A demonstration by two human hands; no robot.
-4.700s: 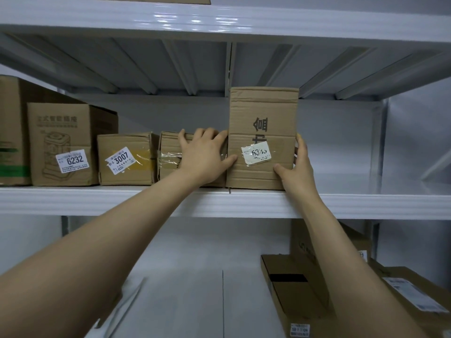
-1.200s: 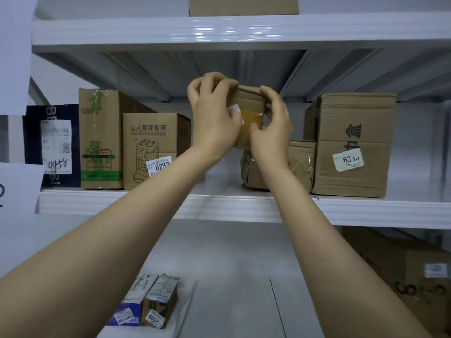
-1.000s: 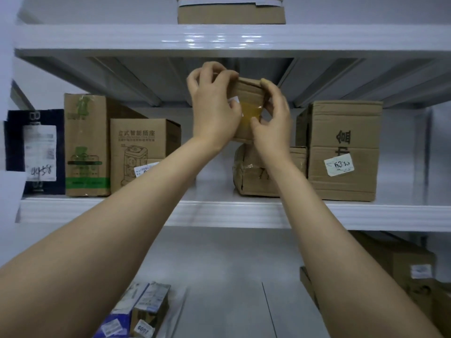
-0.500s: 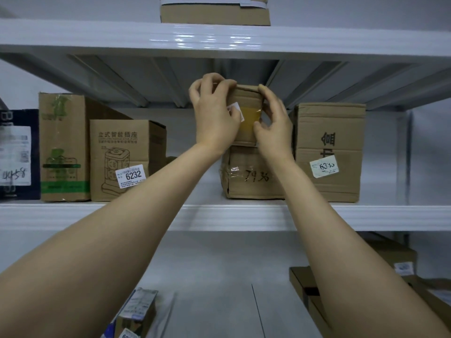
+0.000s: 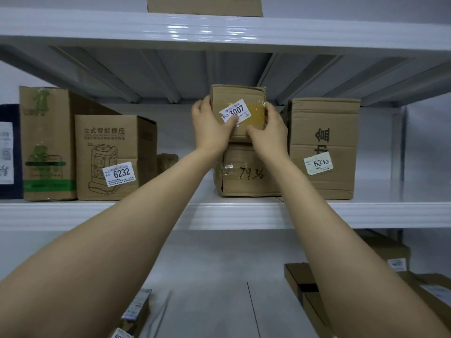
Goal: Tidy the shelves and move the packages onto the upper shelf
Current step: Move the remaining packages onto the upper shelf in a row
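Cardboard box with a white 3007 sticker sits on the middle shelf, its lower edge meeting the top of a wider taped box marked 7936. Just to the right stands a taller box with a scuffed label, close beside the stack. To the left there is open shelf, a small brown parcel set further back, then a box labelled 6232, a tall green-printed box and a dark package at the frame's edge. The upper shelf runs close above the 3007 box and carries another box. Below, flat boxes lie at the right and small packages at the left.

The left hand grips the box's left side, thumb laid across the sticker's lower corner. The right hand clasps the right side, thumb on the front near the bottom edge.
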